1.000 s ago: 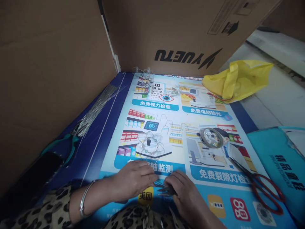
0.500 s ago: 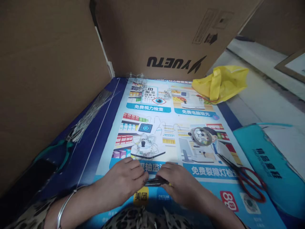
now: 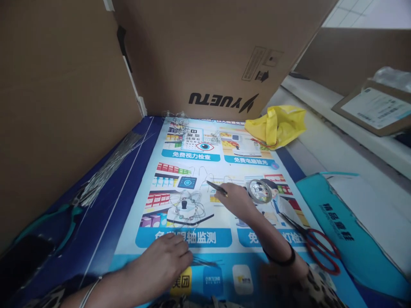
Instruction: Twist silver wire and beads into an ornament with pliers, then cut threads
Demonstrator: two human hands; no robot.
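Note:
My left hand (image 3: pixel 170 259) is closed around thin straight wires (image 3: pixel 207 262), whose ends stick out to the right. My right hand (image 3: pixel 236 201) grips a slim dark pointed tool (image 3: pixel 216 187); whether it is tweezers or fine pliers I cannot tell. Its tip points up and left, near several bent wire pieces (image 3: pixel 203 174) on the printed poster sheet (image 3: pixel 180 159). Between the hands and those pieces lies a looped wire shape with small beads (image 3: pixel 186 209). A round dish (image 3: pixel 259 191) of small clear beads sits right of my right hand.
Red-handled scissors (image 3: pixel 321 248) and a turquoise box (image 3: pixel 340 231) lie at right. At left are green-handled pliers (image 3: pixel 71 214) beside a wire bundle (image 3: pixel 109 171). Finished-looking wire pieces (image 3: pixel 180 122) and a yellow bag (image 3: pixel 276 128) lie before the cardboard wall (image 3: pixel 208 55).
My right hand has moved forward with the dark tool, away from my left hand toward the bent wire pieces. My left hand stays low, its wires now visible. The camera view has shifted.

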